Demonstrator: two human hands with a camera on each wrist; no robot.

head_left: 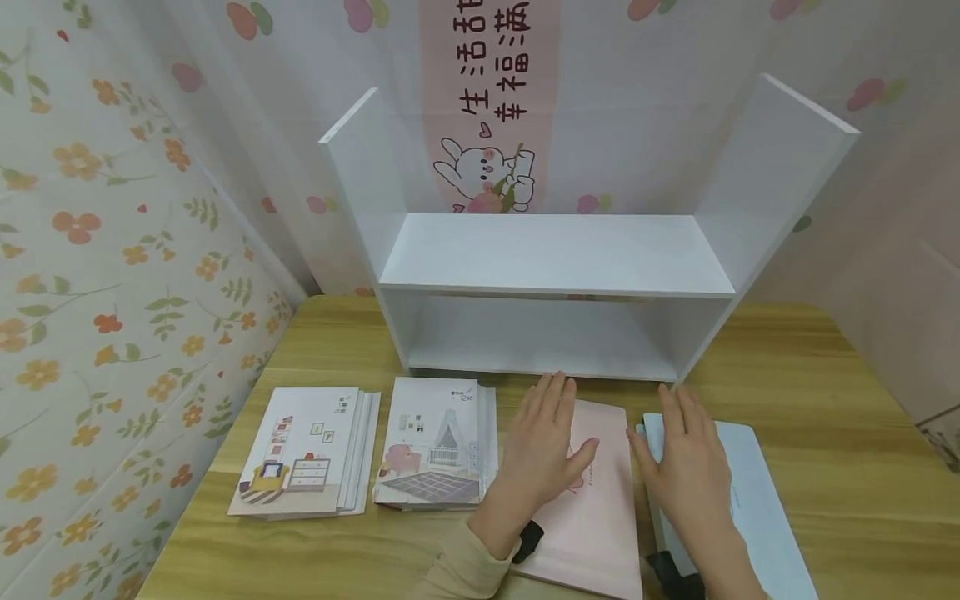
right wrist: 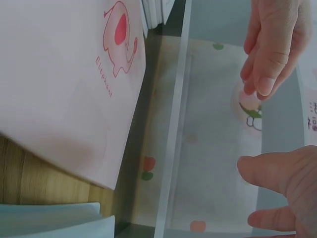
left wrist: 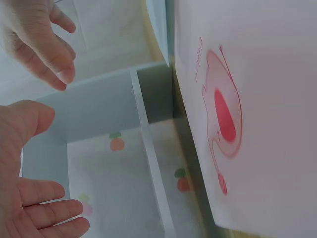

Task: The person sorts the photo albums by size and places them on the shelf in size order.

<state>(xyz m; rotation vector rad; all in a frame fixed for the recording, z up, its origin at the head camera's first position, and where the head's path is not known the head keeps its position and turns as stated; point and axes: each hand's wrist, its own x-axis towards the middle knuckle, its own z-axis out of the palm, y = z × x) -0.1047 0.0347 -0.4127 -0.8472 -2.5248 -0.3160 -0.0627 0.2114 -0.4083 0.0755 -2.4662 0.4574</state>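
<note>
A patterned cloth (head_left: 112,283) hangs along the left and far sides. The wooden surface (head_left: 840,408) reaches from near to far, and a white shelf (head_left: 555,250) stands upright at its far side: two tall side panels joined by cross boards.

In front of the shelf, a row of books lies flat. The blue book (head_left: 756,500) is on the right, the pink book (head_left: 603,517), with its red elephant drawing, just left of it. Farther left are two white stacks, the right stack (head_left: 427,442) and the left stack (head_left: 296,458), each with several layered edges along its right side.

The left hand (head_left: 536,462) is over the left part of the pink book, the right hand (head_left: 690,471) over the blue book; whether either touches is unclear. Both have fingers extended and thumbs apart, gripping nothing.

This looks like a moment between grips. Taking up the pink or blue book would call for getting fingertips under an edge, then closing the thumb on the cover.
</note>
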